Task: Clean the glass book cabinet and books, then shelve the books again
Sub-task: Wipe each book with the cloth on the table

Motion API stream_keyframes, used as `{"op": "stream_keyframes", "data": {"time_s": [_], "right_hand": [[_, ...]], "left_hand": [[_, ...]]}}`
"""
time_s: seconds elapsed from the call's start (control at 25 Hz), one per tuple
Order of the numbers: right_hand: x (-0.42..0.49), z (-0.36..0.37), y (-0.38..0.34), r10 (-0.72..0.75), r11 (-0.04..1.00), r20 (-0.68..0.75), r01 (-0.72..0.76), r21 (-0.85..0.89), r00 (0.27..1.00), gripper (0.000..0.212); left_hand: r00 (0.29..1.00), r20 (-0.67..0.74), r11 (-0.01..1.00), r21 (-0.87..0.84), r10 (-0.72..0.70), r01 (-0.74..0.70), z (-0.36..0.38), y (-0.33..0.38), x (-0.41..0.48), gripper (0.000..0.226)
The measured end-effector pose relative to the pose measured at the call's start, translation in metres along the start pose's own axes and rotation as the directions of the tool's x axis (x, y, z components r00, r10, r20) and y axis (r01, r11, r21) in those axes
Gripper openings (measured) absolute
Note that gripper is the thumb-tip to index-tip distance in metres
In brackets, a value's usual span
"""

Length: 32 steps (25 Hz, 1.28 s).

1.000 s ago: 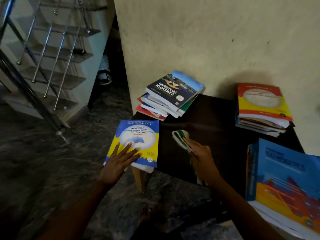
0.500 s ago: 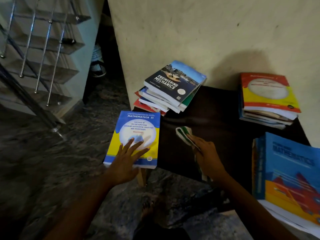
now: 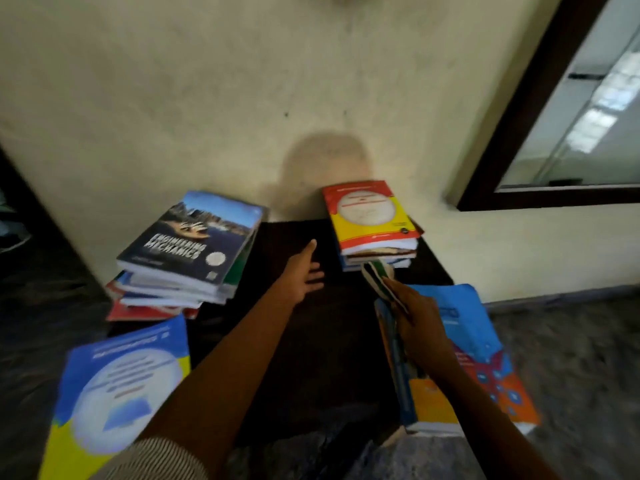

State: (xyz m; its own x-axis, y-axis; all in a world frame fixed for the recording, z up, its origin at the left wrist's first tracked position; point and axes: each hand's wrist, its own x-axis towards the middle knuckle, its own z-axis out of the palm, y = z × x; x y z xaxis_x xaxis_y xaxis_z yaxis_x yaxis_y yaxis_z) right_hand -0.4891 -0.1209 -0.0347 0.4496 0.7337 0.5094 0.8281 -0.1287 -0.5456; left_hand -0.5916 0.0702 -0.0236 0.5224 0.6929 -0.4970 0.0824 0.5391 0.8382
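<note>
Mathematics book (image 3: 117,393) lies at near-left corner of table (image 3: 304,358), no longer under left hand (image 3: 304,275); that hand, fingers spread and empty, now reaches toward red-yellow stack (image 3: 370,223) by wall; right hand (image 3: 419,323) pinches cloth (image 3: 377,278) beside stack; next book likely due for wiping

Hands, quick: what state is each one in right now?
Left hand: open, fingers spread, holding nothing, over the dark table.
Right hand: grips the green-and-white cloth.
</note>
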Motion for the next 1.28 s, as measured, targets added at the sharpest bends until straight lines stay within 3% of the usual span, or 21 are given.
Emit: {"op": "stream_keyframes", "data": {"time_s": [0.16,0.28,0.36,0.48,0.64,0.84,0.96,1.12,1.2,1.28], "right_hand": [[0.003,-0.006,0.029,0.034,0.991,-0.054,-0.041,-0.129,0.998,0.04],[-0.002,-0.006,0.041,0.054,0.974,-0.07,-0.068,-0.218,0.996,0.044],[-0.004,-0.004,0.042,0.083,0.975,-0.042,-0.09,-0.203,0.996,0.048],[-0.001,0.003,0.04,0.1,0.974,0.016,-0.095,-0.208,0.995,0.053],[0.008,0.01,0.026,0.101,0.988,0.039,-0.096,-0.117,0.994,0.054],[0.022,0.011,0.0,0.051,0.996,0.061,-0.055,0.067,0.997,0.049],[0.024,0.019,-0.018,-0.017,0.999,0.098,0.013,0.048,0.995,0.044],[0.016,0.04,-0.028,-0.044,0.994,0.209,0.022,0.106,0.977,0.046],[0.01,0.059,-0.023,-0.058,0.996,0.298,0.033,0.088,0.953,0.048],[0.003,0.077,-0.019,-0.072,0.997,0.379,0.055,0.055,0.923,0.048]], "left_hand": [[1.0,0.012,0.996,0.09,-0.028,0.027,0.049,0.017,0.068,0.063],[0.999,0.01,0.97,0.24,0.032,-0.034,0.053,-0.004,0.149,0.09],[1.0,0.013,0.973,0.23,0.028,-0.031,0.05,-0.011,0.175,0.084],[1.0,0.007,0.992,0.122,0.024,-0.024,0.049,0.009,0.137,0.048],[0.987,-0.103,0.984,0.138,0.127,-0.112,0.022,0.008,0.072,0.037],[0.99,-0.103,0.964,-0.237,0.097,-0.119,-0.019,-0.051,-0.031,0.032],[0.99,-0.144,0.952,-0.304,-0.016,-0.029,-0.057,-0.085,-0.075,0.029],[0.989,-0.093,0.892,-0.448,-0.114,0.061,-0.096,-0.118,-0.109,0.022],[0.976,-0.154,0.907,-0.414,-0.15,0.074,-0.108,-0.134,-0.112,0.01],[0.948,-0.253,0.902,-0.427,-0.19,0.067,-0.119,-0.153,-0.108,0.013]]}}
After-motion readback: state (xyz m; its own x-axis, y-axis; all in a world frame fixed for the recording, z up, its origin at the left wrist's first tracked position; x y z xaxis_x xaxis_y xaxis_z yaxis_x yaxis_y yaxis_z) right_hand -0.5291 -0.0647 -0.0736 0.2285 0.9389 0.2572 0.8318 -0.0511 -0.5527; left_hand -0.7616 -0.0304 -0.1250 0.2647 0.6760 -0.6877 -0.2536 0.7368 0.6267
